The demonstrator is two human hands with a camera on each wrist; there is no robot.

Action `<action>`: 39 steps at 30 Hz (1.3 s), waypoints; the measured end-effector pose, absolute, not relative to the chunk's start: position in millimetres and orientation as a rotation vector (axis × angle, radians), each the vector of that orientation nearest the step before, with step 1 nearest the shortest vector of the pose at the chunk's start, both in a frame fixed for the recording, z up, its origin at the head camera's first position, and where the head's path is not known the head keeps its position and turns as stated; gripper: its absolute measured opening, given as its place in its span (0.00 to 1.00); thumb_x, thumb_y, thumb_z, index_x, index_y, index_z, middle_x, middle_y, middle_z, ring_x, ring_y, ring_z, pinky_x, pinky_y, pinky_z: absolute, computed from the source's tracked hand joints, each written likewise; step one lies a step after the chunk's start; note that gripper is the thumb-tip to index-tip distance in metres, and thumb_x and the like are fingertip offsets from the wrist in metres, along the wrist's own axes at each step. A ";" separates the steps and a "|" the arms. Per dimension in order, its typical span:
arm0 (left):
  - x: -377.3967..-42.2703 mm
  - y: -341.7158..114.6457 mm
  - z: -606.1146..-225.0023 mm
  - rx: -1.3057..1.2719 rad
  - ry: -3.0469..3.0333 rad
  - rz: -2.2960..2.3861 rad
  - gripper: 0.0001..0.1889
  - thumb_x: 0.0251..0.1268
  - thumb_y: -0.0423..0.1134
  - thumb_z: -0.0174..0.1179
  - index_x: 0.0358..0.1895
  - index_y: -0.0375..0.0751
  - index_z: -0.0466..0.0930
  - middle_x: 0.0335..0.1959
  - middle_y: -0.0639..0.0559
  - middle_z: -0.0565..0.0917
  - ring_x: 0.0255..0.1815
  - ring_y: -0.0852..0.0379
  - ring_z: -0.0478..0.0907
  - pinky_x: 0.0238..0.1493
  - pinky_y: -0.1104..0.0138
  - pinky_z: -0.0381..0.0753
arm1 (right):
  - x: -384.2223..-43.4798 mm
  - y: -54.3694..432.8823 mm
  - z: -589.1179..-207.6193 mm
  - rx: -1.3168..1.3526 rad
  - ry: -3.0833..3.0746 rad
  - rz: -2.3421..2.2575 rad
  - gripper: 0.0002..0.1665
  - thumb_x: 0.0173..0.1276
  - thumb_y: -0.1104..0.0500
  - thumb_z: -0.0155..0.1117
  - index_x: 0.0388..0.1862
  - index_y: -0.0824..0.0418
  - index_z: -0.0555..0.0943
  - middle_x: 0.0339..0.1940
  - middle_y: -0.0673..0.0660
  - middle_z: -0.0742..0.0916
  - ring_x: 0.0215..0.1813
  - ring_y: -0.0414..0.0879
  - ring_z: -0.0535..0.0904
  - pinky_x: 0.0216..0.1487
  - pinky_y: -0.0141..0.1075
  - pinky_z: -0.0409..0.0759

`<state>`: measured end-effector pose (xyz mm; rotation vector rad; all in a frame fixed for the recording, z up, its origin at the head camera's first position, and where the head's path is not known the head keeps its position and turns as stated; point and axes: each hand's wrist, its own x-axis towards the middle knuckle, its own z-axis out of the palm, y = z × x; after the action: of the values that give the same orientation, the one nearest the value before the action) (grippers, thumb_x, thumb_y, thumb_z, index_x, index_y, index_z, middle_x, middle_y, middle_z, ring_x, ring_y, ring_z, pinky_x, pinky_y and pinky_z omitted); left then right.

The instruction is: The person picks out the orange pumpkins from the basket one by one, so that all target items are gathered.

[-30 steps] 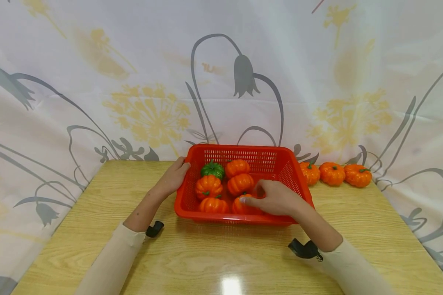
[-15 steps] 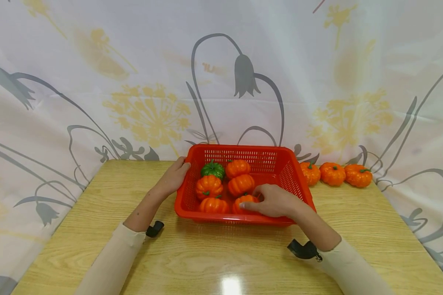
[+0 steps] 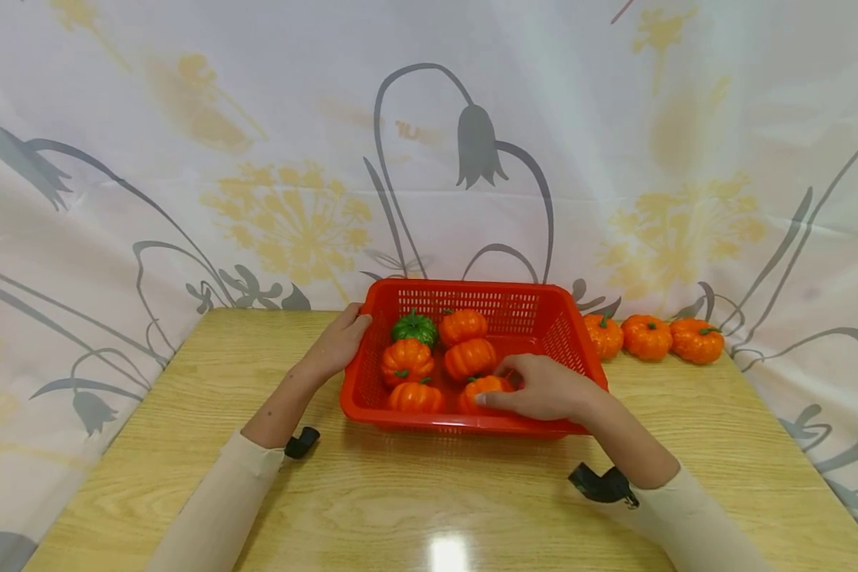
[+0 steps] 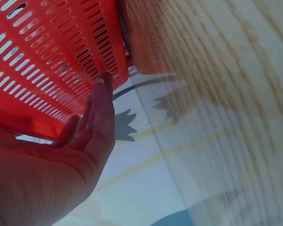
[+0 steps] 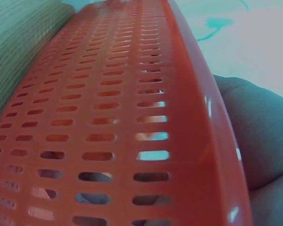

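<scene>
A red plastic basket (image 3: 429,419) with slotted walls stands on the wooden table, tipped slightly toward the camera. My left hand (image 3: 338,343) grips its left rim; in the left wrist view that hand's fingers (image 4: 102,110) lie against the outside of the slotted wall. Inside the basket, my right hand (image 3: 546,387) holds an orange toy pumpkin (image 3: 483,392) at the front, thumb on the near side and fingers on the far side. Beside it are several other orange pumpkins (image 3: 407,360) and one green pumpkin (image 3: 414,328). In the right wrist view the basket wall (image 5: 188,141) hides most of the hand.
Three orange pumpkins (image 3: 647,338) sit in a row on the table (image 3: 372,508), right of the basket at the back. Behind the table hangs a flower-printed cloth (image 3: 272,119). Black wrist straps (image 3: 602,482) hang below the forearms.
My right hand has settled around the front pumpkin and shifted slightly right with it. My left hand keeps its place on the rim, and the basket stays put.
</scene>
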<state>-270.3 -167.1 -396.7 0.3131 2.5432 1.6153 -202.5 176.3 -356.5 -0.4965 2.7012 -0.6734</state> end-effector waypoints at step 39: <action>-270.8 -167.1 -396.4 0.318 2.575 1.599 0.24 0.88 0.45 0.38 0.70 0.28 0.65 0.56 0.32 0.79 0.46 0.44 0.86 0.45 0.65 0.86 | -175.5 229.9 -346.1 -0.526 2.807 -1.057 0.36 0.67 0.42 0.79 0.67 0.55 0.77 0.62 0.58 0.84 0.57 0.56 0.83 0.58 0.51 0.84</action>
<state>-270.8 -167.1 -396.4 0.3182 2.5755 1.5986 -175.5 229.9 -346.1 -0.5262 2.8066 -1.0566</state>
